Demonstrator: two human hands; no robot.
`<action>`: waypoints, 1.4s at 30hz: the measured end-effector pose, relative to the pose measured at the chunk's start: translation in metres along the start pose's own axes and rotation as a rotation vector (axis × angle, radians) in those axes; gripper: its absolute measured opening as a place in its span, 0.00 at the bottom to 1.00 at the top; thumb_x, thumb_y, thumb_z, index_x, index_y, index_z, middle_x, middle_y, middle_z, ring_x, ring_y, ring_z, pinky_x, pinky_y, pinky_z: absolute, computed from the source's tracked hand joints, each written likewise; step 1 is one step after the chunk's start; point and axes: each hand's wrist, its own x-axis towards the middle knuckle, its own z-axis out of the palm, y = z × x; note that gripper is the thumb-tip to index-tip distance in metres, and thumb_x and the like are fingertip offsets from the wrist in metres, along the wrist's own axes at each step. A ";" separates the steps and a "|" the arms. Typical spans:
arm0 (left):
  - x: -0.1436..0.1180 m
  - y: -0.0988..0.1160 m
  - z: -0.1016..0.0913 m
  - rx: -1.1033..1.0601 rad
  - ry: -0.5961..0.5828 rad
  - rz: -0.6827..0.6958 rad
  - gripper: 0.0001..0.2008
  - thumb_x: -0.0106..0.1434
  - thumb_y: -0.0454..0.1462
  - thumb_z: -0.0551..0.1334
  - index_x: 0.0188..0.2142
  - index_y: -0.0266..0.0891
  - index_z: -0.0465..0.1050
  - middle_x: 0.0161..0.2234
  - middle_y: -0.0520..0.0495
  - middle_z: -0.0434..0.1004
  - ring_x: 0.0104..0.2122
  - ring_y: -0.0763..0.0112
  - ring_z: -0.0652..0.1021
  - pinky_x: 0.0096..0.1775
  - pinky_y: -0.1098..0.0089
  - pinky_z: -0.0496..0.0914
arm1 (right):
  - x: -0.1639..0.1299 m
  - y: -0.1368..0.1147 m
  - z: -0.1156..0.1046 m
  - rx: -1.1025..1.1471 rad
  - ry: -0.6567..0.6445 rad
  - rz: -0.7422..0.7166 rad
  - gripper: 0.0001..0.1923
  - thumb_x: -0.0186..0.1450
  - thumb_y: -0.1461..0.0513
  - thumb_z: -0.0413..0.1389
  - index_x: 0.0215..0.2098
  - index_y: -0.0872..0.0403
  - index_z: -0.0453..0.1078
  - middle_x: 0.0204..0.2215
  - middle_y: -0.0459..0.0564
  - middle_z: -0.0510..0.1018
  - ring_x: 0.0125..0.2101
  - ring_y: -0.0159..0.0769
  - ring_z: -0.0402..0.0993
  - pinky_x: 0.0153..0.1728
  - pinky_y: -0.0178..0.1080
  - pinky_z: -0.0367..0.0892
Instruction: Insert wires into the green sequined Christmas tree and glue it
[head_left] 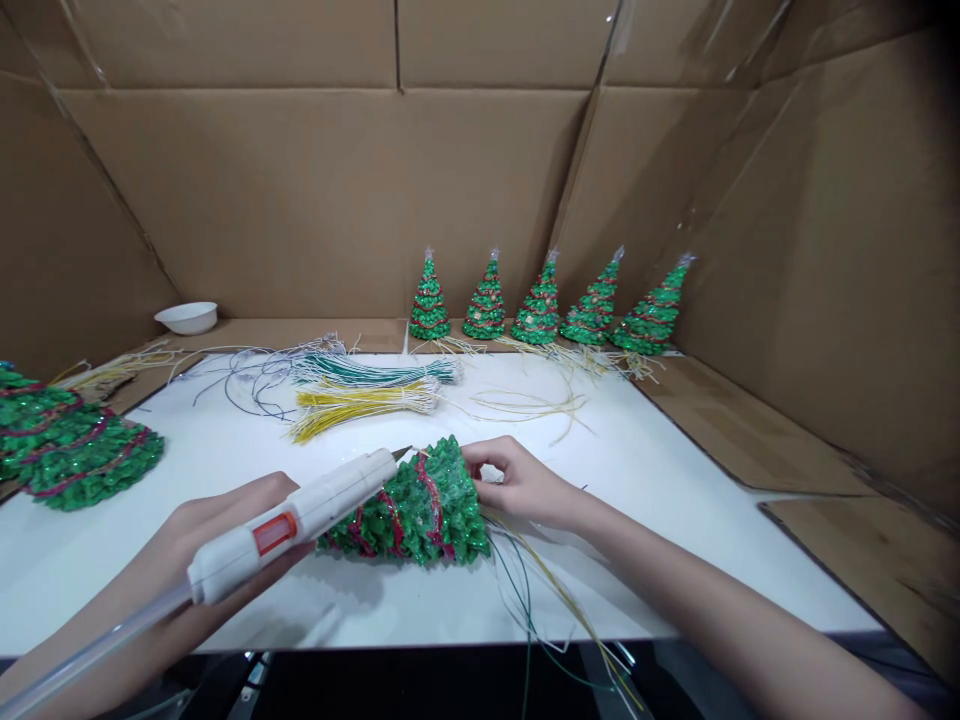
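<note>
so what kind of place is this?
Probably a small craft assembly bench, walled in with cardboard. A row of finished trees stands at the back, bundles of wire lie on the white table, and the left hand holds a glue gun at a tree steadied by the right hand.

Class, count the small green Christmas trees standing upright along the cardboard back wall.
5, in a row: first tree, second, third, fourth, fifth. None seems hidden.

bare table right (675, 480), wire bundles ahead (360, 395)
</note>
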 end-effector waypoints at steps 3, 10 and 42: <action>0.000 -0.001 0.000 0.001 -0.089 0.021 0.13 0.64 0.45 0.53 0.26 0.45 0.66 0.21 0.54 0.69 0.21 0.71 0.71 0.23 0.75 0.66 | 0.000 -0.001 0.000 -0.005 0.000 0.006 0.08 0.62 0.62 0.54 0.31 0.56 0.73 0.23 0.44 0.70 0.26 0.30 0.62 0.30 0.34 0.60; 0.001 -0.001 -0.003 -0.015 -0.138 0.041 0.12 0.65 0.42 0.51 0.27 0.45 0.65 0.22 0.55 0.69 0.20 0.73 0.69 0.24 0.74 0.64 | 0.000 -0.001 0.000 -0.003 -0.004 0.000 0.09 0.63 0.61 0.53 0.32 0.57 0.74 0.24 0.45 0.71 0.26 0.30 0.61 0.30 0.34 0.59; 0.004 -0.024 -0.009 0.145 -0.272 0.168 0.12 0.67 0.41 0.49 0.27 0.42 0.60 0.23 0.55 0.66 0.20 0.76 0.68 0.23 0.77 0.62 | -0.001 -0.003 -0.001 0.010 -0.009 0.016 0.09 0.63 0.64 0.54 0.37 0.57 0.75 0.29 0.47 0.78 0.30 0.33 0.69 0.34 0.36 0.64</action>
